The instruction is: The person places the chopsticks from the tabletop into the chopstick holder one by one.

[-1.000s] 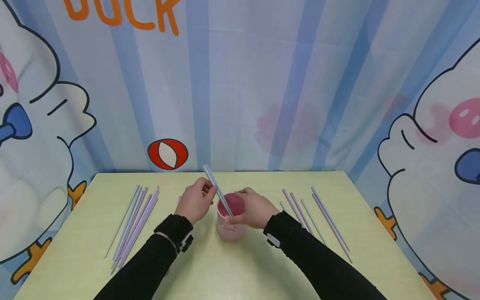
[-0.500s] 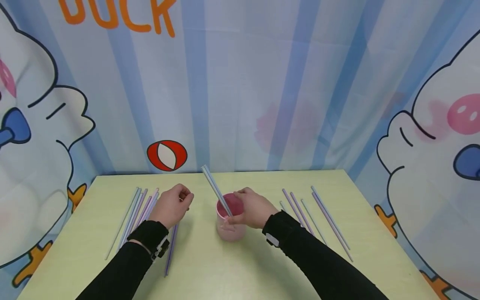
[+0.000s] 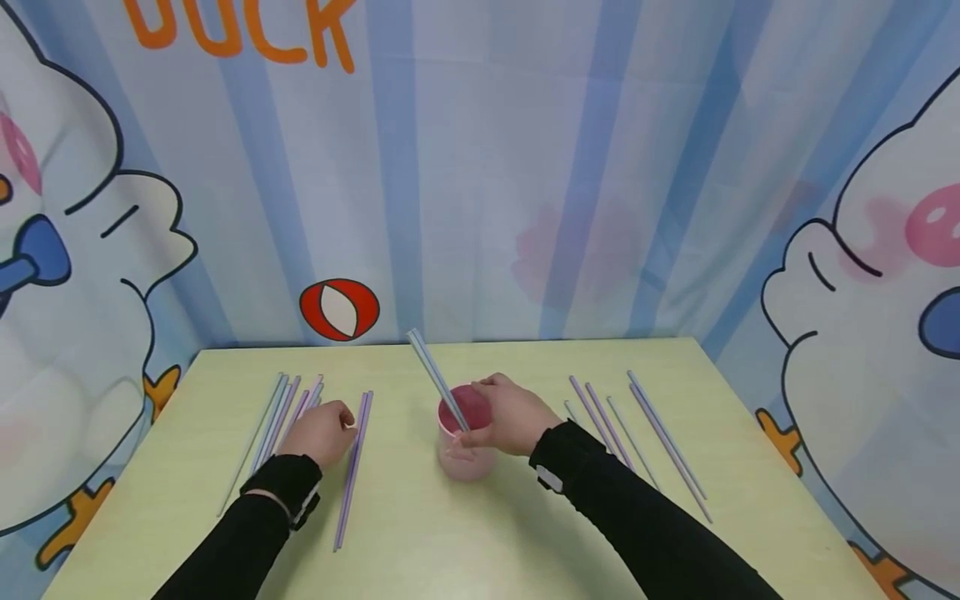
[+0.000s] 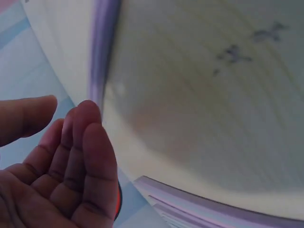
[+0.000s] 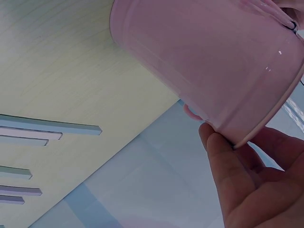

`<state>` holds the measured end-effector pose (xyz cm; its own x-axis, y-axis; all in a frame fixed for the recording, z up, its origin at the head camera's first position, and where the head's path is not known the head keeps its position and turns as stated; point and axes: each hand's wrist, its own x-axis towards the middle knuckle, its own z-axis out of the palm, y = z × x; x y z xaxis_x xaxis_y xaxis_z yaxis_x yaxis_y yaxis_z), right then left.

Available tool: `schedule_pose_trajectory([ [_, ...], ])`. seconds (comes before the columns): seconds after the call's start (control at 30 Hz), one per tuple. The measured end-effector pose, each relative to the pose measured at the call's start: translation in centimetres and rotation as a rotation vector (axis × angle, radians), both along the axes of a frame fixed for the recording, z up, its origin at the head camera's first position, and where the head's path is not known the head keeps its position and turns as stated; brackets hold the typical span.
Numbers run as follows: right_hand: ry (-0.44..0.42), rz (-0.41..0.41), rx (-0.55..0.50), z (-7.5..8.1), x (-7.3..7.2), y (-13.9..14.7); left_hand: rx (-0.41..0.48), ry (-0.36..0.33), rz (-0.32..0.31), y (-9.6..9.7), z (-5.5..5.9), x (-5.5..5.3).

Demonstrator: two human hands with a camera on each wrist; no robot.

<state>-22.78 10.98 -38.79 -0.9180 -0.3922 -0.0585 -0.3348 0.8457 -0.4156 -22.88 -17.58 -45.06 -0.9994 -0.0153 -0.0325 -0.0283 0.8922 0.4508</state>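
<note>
A small pink bucket point(image 3: 467, 467) stands on the table, with a few pale blue sticks point(image 3: 429, 367) leaning in it toward the back left. My right hand point(image 3: 513, 415) grips the bucket's rim, thumb at the front and fingers at the far side; the right wrist view shows fingertips pinching the rim. My left hand point(image 3: 318, 435) is low over the table between the left pile of sticks and a pair of purple sticks point(image 3: 351, 479). In the left wrist view its fingers point(image 4: 99, 156) are loosely bent, the thumb is apart, and nothing lies between them.
At the left lies a bundle of thin pastel sticks point(image 3: 268, 421), partly hidden by my left hand and sleeve. More sticks point(image 3: 670, 443) lie spread at the right, some behind my right forearm. A printed striped curtain point(image 3: 480, 183) hangs behind the table point(image 3: 555, 533).
My left hand has let go of the pale blue sticks in the bucket and moved left and down beside the purple pair. My right hand has stayed at the bucket's rim.
</note>
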Motion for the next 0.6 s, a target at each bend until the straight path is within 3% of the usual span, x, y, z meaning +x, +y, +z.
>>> schedule_pose_trajectory([
  [0.23, 0.005, -0.006, 0.006, 0.01, 0.06, 0.23, -0.013, -0.072, 0.032, 0.09, -1.06, -0.33],
  [0.6, 0.003, 0.006, 0.007, 0.18, 0.03, 0.09, -0.013, -0.062, 0.009, 0.11, -1.12, -0.13],
])
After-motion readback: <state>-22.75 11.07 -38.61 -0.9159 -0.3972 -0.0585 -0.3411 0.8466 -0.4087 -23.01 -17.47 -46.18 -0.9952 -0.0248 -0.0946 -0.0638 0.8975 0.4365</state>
